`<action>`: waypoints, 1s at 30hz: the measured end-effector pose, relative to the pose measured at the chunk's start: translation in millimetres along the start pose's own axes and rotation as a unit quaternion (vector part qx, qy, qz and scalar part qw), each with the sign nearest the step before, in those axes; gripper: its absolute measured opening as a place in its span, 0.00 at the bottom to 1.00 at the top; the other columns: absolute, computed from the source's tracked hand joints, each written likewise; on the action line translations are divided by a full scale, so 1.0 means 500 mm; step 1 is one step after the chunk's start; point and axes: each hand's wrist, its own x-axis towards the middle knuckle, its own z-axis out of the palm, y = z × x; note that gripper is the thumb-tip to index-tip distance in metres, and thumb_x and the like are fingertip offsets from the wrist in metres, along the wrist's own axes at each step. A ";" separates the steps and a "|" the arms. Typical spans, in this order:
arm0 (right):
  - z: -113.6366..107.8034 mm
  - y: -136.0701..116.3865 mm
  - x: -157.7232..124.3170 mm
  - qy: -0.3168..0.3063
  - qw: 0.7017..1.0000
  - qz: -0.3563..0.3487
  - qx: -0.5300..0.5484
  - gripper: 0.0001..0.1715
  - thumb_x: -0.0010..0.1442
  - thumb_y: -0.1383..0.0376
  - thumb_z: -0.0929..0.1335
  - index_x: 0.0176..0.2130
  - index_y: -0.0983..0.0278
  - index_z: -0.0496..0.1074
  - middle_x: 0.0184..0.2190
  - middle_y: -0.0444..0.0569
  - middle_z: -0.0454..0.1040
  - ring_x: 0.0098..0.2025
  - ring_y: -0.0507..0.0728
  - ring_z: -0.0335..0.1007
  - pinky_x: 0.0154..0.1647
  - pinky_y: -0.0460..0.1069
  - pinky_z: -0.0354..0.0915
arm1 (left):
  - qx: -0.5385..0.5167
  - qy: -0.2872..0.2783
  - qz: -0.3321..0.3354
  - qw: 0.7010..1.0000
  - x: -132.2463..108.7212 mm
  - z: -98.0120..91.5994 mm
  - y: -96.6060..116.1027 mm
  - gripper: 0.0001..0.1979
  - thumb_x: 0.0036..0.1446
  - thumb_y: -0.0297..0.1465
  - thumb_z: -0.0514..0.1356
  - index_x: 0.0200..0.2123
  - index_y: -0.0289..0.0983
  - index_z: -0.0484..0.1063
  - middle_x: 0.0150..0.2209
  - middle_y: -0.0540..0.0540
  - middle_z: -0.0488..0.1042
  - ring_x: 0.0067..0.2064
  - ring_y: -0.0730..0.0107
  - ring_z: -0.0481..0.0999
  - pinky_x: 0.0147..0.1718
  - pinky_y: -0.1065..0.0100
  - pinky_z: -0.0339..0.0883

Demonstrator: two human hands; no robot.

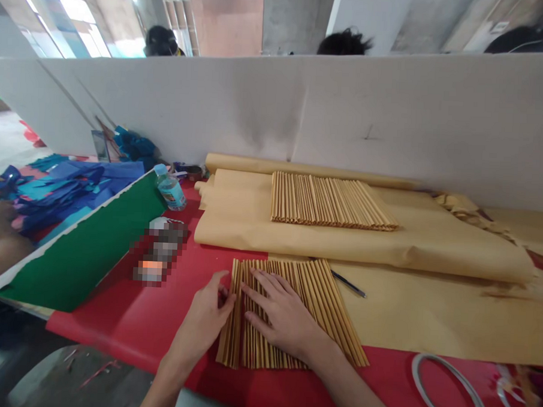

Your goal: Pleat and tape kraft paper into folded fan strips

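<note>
A pleated sheet of brown paper (341, 317) lies on the red tabletop in front of me, its narrow folds running away from me. A gap splits a narrow bunch of folds at its left end from the others. My left hand (206, 314) is curled at that left end, thumb and fingers closed against the outer folds; the fingertips are partly hidden. My right hand (284, 315) rests flat across the middle folds, fingers spread, gripping nothing. Just beyond the right side of the pleats lies a dark pen (349, 283), partly hidden.
Another pleated brown paper piece (330, 201) rests on brown paper sheets (235, 217) at the back. To the left are a green panel (89, 255), a water bottle (171, 188) and blue fabric pieces (74, 186). A pale ring (448, 382) lies front right. A white partition (258, 107) stands behind.
</note>
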 end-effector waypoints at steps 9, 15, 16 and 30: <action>-0.004 -0.001 0.000 0.071 0.994 0.009 0.079 0.29 0.72 0.54 0.63 0.66 0.62 0.66 0.68 0.58 0.64 0.71 0.66 0.57 0.73 0.67 0.49 | -0.166 0.007 -0.034 0.986 0.009 -0.048 -0.012 0.26 0.53 0.44 0.65 0.51 0.36 0.77 0.47 0.38 0.81 0.46 0.54 0.80 0.48 0.56 0.72; -0.006 -0.023 0.010 0.160 0.892 0.109 0.409 0.23 0.69 0.51 0.67 0.56 0.60 0.72 0.51 0.53 0.78 0.52 0.59 0.75 0.56 0.57 0.69 | -0.317 -0.047 -0.043 0.946 -0.009 -0.032 0.016 0.24 0.56 0.44 0.68 0.50 0.35 0.77 0.48 0.39 0.81 0.45 0.57 0.80 0.44 0.60 0.75; -0.005 -0.025 0.012 0.153 0.869 0.115 0.456 0.21 0.68 0.51 0.68 0.52 0.60 0.74 0.47 0.52 0.79 0.48 0.58 0.76 0.52 0.54 0.71 | -0.326 -0.051 -0.035 0.943 -0.012 -0.027 0.021 0.22 0.56 0.43 0.68 0.50 0.36 0.77 0.48 0.39 0.81 0.44 0.59 0.80 0.45 0.61 0.75; 0.008 0.013 0.015 0.135 0.777 0.165 0.592 0.21 0.57 0.49 0.76 0.39 0.62 0.76 0.35 0.46 0.77 0.37 0.54 0.73 0.42 0.50 0.70 | -0.314 -0.025 -0.012 0.949 -0.015 -0.016 0.024 0.19 0.56 0.42 0.69 0.46 0.35 0.79 0.44 0.39 0.82 0.44 0.57 0.81 0.42 0.62 0.76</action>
